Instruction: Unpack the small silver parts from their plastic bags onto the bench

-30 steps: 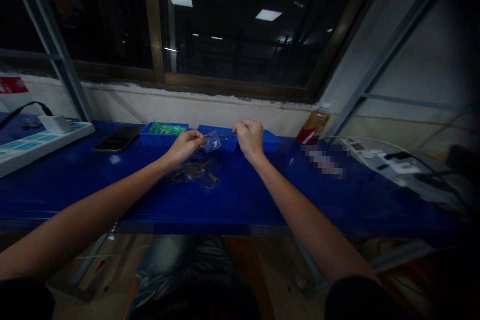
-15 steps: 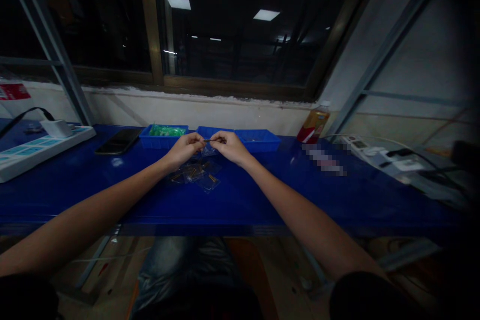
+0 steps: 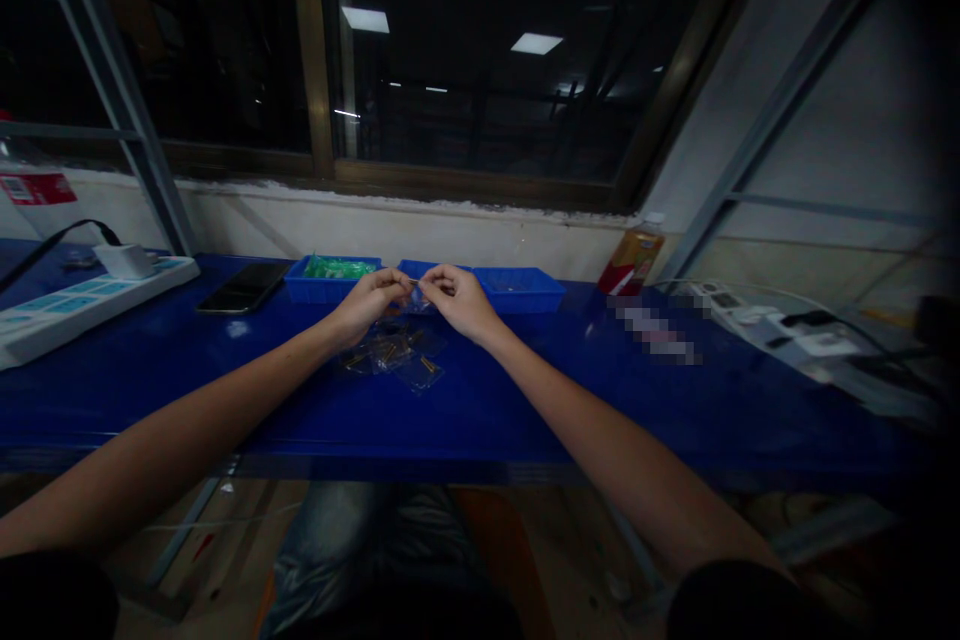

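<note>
My left hand (image 3: 369,304) and my right hand (image 3: 459,302) meet over the blue table, thumbs and fingers pinched together. Between their fingertips runs a thin brass-coloured piece (image 3: 414,281), mostly hidden by the fingers, so its exact kind is unclear. Clear plastic (image 3: 418,301) shows just under the fingertips; whether a hand holds it I cannot tell. Below the hands lie several small clear plastic bags (image 3: 421,375) with thin brass-coloured pieces inside. Just behind the hands stands a blue bin (image 3: 431,267), partly covered by them.
A blue bin (image 3: 319,291) with green plastic packing stands left, another blue bin (image 3: 525,303) right. A phone (image 3: 244,288) and a white power strip (image 3: 97,305) lie left. On the right are a drink bottle (image 3: 632,258) and white plugs with cables (image 3: 806,338).
The camera view has shifted slightly, so the scene sits a little lower. Both hands keep their pinch; less of the thin piece shows between the fingertips.
</note>
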Demonstrator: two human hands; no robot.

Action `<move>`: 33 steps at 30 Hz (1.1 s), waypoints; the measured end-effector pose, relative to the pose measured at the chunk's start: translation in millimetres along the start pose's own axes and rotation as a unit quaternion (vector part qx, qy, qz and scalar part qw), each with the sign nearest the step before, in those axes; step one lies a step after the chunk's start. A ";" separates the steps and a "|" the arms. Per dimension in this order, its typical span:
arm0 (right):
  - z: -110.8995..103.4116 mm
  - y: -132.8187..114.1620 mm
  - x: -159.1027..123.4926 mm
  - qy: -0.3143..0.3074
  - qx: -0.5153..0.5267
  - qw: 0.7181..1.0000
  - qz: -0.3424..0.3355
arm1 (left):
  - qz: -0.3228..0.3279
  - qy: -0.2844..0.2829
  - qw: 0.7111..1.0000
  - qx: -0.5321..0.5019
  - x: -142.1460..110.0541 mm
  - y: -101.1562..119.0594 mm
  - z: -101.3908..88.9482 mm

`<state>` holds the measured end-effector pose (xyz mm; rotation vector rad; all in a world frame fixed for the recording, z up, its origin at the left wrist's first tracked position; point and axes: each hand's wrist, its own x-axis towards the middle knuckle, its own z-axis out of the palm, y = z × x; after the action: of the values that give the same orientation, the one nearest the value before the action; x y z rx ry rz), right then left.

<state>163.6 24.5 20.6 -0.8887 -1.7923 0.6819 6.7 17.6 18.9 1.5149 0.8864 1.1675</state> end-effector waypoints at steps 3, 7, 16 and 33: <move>3.9 3.7 0.6 0.025 -0.022 0.999 -0.007 | -0.013 -0.004 1.000 -0.019 -1.4 1.7 2.1; -5.0 1.9 4.3 0.048 -0.063 0.997 -0.017 | -0.018 0.002 1.000 0.014 1.5 0.5 -1.0; -85.8 2.3 16.2 0.319 -0.308 0.888 -0.120 | 0.160 -0.006 0.913 0.374 10.5 -10.9 -25.1; -58.6 28.7 15.9 0.207 -0.395 0.894 -0.049 | 0.025 -0.027 0.878 0.476 18.4 -22.8 -41.7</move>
<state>221.8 57.2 27.7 -1.3374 -1.6901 -0.3443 -28.1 51.4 3.2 2.3376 1.5111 0.7076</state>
